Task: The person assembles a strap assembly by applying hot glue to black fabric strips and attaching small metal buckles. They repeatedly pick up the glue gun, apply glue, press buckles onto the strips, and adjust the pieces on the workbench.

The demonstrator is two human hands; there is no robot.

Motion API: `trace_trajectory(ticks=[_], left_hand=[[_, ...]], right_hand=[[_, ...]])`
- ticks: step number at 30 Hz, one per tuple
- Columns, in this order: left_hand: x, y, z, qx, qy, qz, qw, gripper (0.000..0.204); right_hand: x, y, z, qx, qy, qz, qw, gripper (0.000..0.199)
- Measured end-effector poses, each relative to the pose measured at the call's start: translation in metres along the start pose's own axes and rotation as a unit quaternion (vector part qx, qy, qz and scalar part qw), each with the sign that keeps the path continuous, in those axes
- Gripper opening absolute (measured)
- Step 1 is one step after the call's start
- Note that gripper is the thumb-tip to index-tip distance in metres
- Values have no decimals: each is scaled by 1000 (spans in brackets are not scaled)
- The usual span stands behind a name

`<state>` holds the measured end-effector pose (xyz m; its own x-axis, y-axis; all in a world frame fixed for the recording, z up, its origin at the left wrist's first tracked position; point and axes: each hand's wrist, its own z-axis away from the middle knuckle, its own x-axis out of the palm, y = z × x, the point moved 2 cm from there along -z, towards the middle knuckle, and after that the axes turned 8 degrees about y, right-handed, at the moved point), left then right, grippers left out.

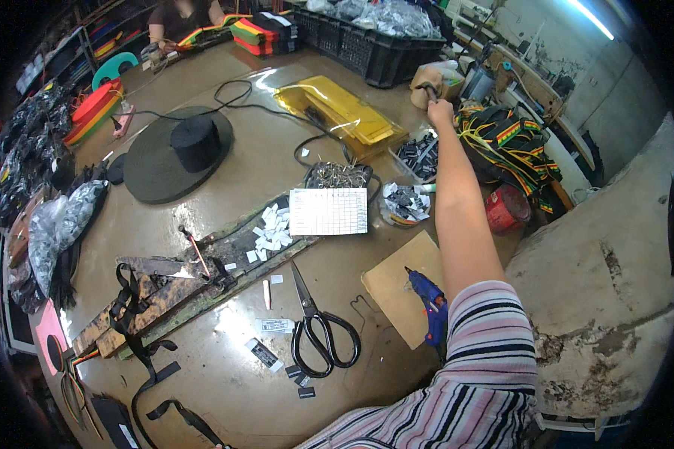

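Tool (428, 90) clenched in my right grip (441, 114), upper right; at bottom, I cannot tell if my left grip (219, 447) holds the strap (195, 421).

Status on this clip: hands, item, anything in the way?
Right hand extended, gripping a hammer-like tool. Left hand barely showing by black strap; grip unclear. Scissors and blue glue gun lie short of the reach.

You have a bright tube lamp (590, 19) past the far right corner of your table (232, 389), glare on the yellow plastic (341, 112), and lines bending toward black rims.
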<state>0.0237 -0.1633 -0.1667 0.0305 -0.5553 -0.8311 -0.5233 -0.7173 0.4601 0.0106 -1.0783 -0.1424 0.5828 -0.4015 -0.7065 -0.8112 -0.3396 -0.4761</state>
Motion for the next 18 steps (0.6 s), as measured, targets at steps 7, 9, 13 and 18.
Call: trace_trajectory(ticks=[7, 9, 13, 18], left_hand=[[-3, -5, 5, 29, 8, 27, 999, 24], [-1, -11, 8, 12, 17, 43, 999, 24], [5, -23, 15, 6, 30, 84, 996, 28], [2, -24, 17, 24, 45, 101, 994, 25]], right_hand=[[-105, -95, -26, -226, 294, -204, 906, 44], [-144, -123, -32, -274, 338, -133, 890, 39], [-219, -162, -32, -241, 383, -105, 886, 44], [-305, -208, 24, -259, 251, -445, 820, 43]])
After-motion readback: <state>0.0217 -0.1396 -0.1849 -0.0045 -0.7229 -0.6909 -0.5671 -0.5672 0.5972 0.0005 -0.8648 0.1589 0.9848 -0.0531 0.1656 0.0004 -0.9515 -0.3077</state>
